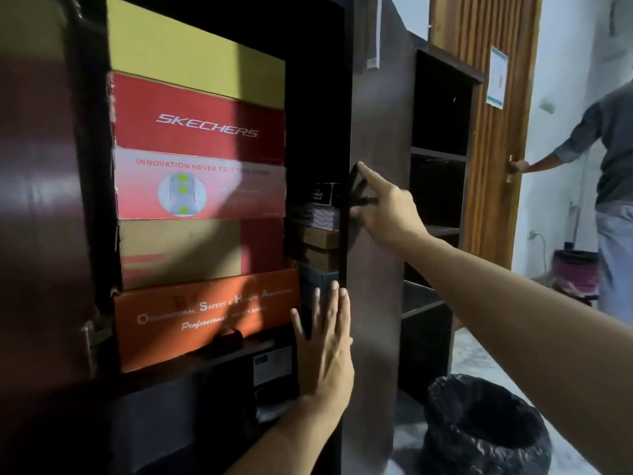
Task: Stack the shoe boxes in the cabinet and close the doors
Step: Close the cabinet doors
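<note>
- Head view: shoe boxes stacked in the dark cabinet (pixel 315 97): yellow box (pixel 191 53), red Skechers box (pixel 198 121), pink box (pixel 198 186), tan box (pixel 191 248), orange safety-shoe box (pixel 191 317).
- Left hand (pixel 325 347): grip flat, fingers straight, beside the orange box.
- Right hand (pixel 387 207): grip pinches the right door (pixel 376 286) handle (pixel 358 190), forefinger extended.
- Black-lined bin (pixel 486 426) on the floor, right.

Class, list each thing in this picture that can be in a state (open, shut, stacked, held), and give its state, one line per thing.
Right cabinet door: partly open, held at its edge.
Left cabinet door: open.
Shoe boxes: stacked inside the cabinet.
Right hand: grips the right door's edge.
Left hand: flat, fingers straight, by the dark box.
Bin: open, lined with a black bag.
Side shelves: open-fronted.
</note>
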{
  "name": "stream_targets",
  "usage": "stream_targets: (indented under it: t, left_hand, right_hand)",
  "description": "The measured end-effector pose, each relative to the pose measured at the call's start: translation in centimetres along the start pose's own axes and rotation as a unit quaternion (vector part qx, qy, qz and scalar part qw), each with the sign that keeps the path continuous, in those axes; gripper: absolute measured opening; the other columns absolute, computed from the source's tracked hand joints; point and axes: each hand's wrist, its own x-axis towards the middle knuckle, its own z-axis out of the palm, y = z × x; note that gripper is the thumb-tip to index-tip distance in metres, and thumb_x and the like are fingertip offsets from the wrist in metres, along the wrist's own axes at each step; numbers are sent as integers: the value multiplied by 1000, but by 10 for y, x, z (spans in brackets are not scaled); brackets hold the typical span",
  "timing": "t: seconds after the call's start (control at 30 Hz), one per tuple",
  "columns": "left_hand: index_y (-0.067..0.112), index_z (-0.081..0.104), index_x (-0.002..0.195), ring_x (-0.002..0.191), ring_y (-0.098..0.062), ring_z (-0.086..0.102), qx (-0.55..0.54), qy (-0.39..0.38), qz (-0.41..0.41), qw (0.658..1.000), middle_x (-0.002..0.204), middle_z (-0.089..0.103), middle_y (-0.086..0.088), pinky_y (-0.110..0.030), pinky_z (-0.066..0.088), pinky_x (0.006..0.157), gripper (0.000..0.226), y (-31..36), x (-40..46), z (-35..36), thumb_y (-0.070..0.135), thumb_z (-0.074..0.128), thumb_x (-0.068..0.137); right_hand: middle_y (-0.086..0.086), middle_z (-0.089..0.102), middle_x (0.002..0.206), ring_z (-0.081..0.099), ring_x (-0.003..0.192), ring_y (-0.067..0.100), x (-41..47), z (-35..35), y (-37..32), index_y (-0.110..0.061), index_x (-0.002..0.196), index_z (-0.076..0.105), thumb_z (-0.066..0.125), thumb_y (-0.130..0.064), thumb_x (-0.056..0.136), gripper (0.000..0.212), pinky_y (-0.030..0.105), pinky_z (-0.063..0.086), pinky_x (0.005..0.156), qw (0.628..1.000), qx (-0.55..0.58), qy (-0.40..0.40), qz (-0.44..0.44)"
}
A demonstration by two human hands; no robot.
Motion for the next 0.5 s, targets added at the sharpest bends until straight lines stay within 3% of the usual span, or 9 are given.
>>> stream_targets:
  t: [0.13, 0.27, 0.3, 0.5]
  left_hand:
    - [9, 38, 148, 143, -31, 34, 5, -17, -60, 998, 157, 32, -6, -64, 37, 102, 105, -12, 9, 5, 7, 85, 54]
    - [14, -6, 155, 150, -23, -10, -75, -96, -121, 985, 163, -11, 0, -52, 3, 118, 105, -18, 25, -5, 10, 66, 79]
    - [16, -10, 154, 150, -21, -14, -92, -123, -141, 978, 163, -15, 2, -50, -2, 119, 102, -19, 31, -9, 10, 63, 82]
    - [19, -5, 155, 150, -15, -7, -184, -162, -192, 950, 164, -4, 6, -41, -7, 120, 97, -41, 55, -15, 7, 59, 83]
  right_hand:
    - [7, 58, 135, 61, 113, 27, 16, 29, -4, -37, 149, 30, 65, -15, 89, 73, 41, 51, 96, 999, -41, 20, -3]
    - [3, 29, 158, 41, 137, 30, 33, 55, -10, -36, 150, 29, 66, -15, 89, 74, 43, 40, 108, 997, -73, 25, 5]
    - [2, 26, 159, 39, 138, 30, 37, 60, -11, -36, 150, 29, 65, -15, 89, 73, 43, 40, 108, 997, -74, 25, 10]
    - [3, 42, 148, 50, 126, 30, 48, 82, -17, -31, 147, 35, 65, -17, 91, 66, 43, 46, 97, 996, -88, 28, 2]
